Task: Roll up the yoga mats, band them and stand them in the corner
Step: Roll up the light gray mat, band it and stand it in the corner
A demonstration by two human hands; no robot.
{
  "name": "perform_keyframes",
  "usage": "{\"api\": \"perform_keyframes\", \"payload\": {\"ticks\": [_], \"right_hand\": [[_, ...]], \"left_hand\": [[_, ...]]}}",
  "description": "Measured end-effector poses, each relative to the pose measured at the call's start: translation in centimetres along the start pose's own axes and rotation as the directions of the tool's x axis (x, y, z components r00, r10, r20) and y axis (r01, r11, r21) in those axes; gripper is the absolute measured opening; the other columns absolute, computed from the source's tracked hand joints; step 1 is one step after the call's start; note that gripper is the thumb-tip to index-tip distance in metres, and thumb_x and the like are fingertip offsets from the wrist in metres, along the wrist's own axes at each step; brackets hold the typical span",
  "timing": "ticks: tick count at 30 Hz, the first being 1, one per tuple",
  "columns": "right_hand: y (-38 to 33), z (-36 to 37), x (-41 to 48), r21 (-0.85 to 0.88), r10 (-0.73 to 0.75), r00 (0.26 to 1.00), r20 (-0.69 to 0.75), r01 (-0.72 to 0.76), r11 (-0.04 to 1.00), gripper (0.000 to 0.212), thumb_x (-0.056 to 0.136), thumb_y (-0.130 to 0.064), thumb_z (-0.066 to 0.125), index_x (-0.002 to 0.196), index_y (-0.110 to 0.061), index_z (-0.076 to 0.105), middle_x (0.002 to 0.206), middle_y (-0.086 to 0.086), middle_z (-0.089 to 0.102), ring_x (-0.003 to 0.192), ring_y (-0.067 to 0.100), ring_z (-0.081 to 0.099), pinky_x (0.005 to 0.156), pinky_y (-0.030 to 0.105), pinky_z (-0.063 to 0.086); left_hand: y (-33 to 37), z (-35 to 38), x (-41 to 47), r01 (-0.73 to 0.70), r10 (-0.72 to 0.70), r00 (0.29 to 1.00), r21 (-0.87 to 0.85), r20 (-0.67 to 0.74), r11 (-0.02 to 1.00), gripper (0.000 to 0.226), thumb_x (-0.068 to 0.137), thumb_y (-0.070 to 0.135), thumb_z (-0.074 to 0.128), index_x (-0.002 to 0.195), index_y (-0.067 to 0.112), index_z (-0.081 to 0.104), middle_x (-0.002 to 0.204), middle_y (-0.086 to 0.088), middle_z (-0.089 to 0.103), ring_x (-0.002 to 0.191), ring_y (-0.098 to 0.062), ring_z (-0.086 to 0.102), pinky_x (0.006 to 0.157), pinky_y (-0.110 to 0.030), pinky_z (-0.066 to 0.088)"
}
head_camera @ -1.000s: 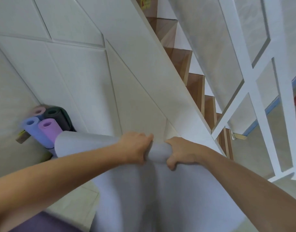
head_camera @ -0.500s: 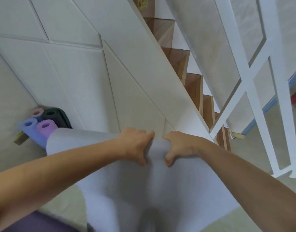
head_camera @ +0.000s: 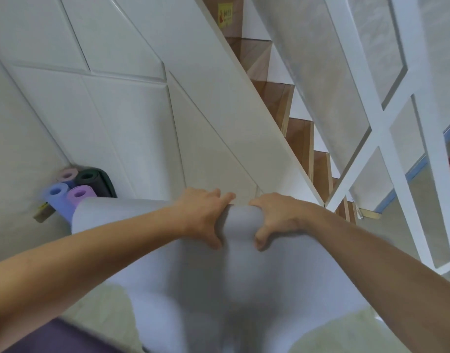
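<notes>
My left hand [head_camera: 203, 215] and right hand [head_camera: 274, 217] sit side by side, fingers curled over and thumbs tucked under, gripping the rolled top edge of the pale grey foam yoga mat [head_camera: 218, 281] that drapes down toward the floor. I judge this as the rolling step, barely begun. Next I need even, tight turns before banding it and standing it beside the rolled mats in the corner [head_camera: 78, 189].

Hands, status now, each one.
Left hand: curled round the rolled edge of the grey mat, gripping it.
Right hand: gripping the same roll beside it.
</notes>
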State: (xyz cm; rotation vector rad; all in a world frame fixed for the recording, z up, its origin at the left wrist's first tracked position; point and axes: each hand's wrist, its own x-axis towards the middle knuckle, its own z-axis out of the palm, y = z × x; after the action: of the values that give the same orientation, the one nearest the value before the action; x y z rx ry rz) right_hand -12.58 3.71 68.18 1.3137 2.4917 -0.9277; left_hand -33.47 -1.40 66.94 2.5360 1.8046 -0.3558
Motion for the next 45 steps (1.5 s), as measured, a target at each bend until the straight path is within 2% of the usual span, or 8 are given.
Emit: {"api": "perform_keyframes", "payload": {"ticks": [6,9,16,22,26,33,38,45], "right_hand": [[-0.5,2.4,-0.4,-0.477,-0.052,0.981,-0.188,-0.045,0.878,0.108,0.061,-0.065,0.079,0.150,-0.038,0.025,0.135,-0.007,0.049,0.119,0.022,0.053,0.089,0.039,0.047],[-1.2,3.6,-0.5,-0.575,-0.189,0.933,-0.307,-0.023,0.818,0.079,0.069,-0.064,0.071,0.135,-0.033,0.040,0.119,-0.002,0.056,0.105,0.023,0.057,0.078,0.036,0.046],[-1.0,-1.7,-1.1,-0.031,-0.003,0.997,-0.075,0.001,1.000,0.042,0.051,-0.048,0.089,0.082,-0.028,0.069,0.083,-0.009,0.071,0.077,0.012,0.068,0.077,0.043,0.059],[-1.1,1.6,-1.7,-0.567,-0.124,0.967,-0.224,-0.026,0.823,0.118,0.056,-0.072,0.077,0.151,-0.035,0.018,0.135,-0.002,0.046,0.119,0.025,0.050,0.096,0.044,0.046],[-1.4,1.9,-1.9,-0.609,-0.240,0.896,-0.373,-0.041,0.792,0.091,0.068,-0.062,0.071,0.144,-0.029,0.033,0.126,0.001,0.053,0.111,0.026,0.054,0.087,0.038,0.046],[-2.1,-2.6,-1.9,-0.385,-0.124,0.957,-0.262,0.014,0.923,0.052,0.054,-0.059,0.082,0.094,-0.030,0.063,0.086,-0.010,0.066,0.083,0.013,0.062,0.063,0.031,0.043],[-1.7,-3.7,-2.7,-0.011,-0.039,0.997,-0.062,0.038,0.999,0.046,0.054,-0.045,0.090,0.090,-0.025,0.069,0.088,-0.008,0.073,0.082,0.017,0.070,0.075,0.038,0.059],[-1.4,0.5,-3.6,-0.712,-0.250,0.908,-0.335,-0.070,0.699,0.122,0.064,-0.065,0.078,0.155,-0.026,0.008,0.133,0.005,0.047,0.114,0.030,0.052,0.090,0.043,0.046]], "left_hand": [[-0.6,-0.1,0.5,0.112,-0.071,0.991,-0.401,0.116,0.909,0.053,0.060,0.048,0.085,0.101,0.022,0.064,0.095,0.002,0.071,0.091,-0.023,0.066,0.072,-0.030,0.051],[-1.7,-1.4,0.6,0.186,0.035,0.955,-0.683,0.296,0.706,0.064,0.042,0.046,0.088,0.096,0.017,0.070,0.091,0.003,0.075,0.088,-0.020,0.071,0.074,-0.030,0.058],[-0.2,-1.0,-1.5,0.012,-0.012,0.999,0.004,-0.030,1.000,0.106,0.059,0.067,0.079,0.144,0.030,0.028,0.126,0.004,0.055,0.108,-0.024,0.061,0.082,-0.034,0.048],[-1.4,-2.1,-0.8,0.179,-0.130,0.981,-0.407,0.146,0.896,0.063,0.052,0.052,0.088,0.103,0.026,0.063,0.096,0.006,0.070,0.089,-0.019,0.067,0.080,-0.036,0.057],[-2.3,-3.4,-0.8,0.208,-0.009,0.961,-0.702,0.277,0.681,0.055,0.049,0.034,0.093,0.097,0.022,0.068,0.093,0.006,0.075,0.088,-0.015,0.072,0.082,-0.036,0.061],[0.3,-4.7,-2.8,0.089,-0.076,0.993,-0.140,0.095,0.986,0.113,0.057,0.064,0.084,0.148,0.036,0.023,0.127,0.012,0.055,0.116,-0.018,0.058,0.095,-0.034,0.047],[1.6,-2.9,-3.5,0.095,-0.084,0.989,0.089,-0.120,0.991,0.118,0.059,0.069,0.075,0.150,0.031,0.010,0.121,0.003,0.051,0.107,-0.024,0.059,0.076,-0.033,0.046],[-0.7,-5.5,-2.1,0.210,-0.196,0.977,-0.224,0.083,0.952,0.071,0.049,0.058,0.086,0.109,0.034,0.054,0.099,0.010,0.066,0.092,-0.018,0.064,0.079,-0.033,0.053]]}}
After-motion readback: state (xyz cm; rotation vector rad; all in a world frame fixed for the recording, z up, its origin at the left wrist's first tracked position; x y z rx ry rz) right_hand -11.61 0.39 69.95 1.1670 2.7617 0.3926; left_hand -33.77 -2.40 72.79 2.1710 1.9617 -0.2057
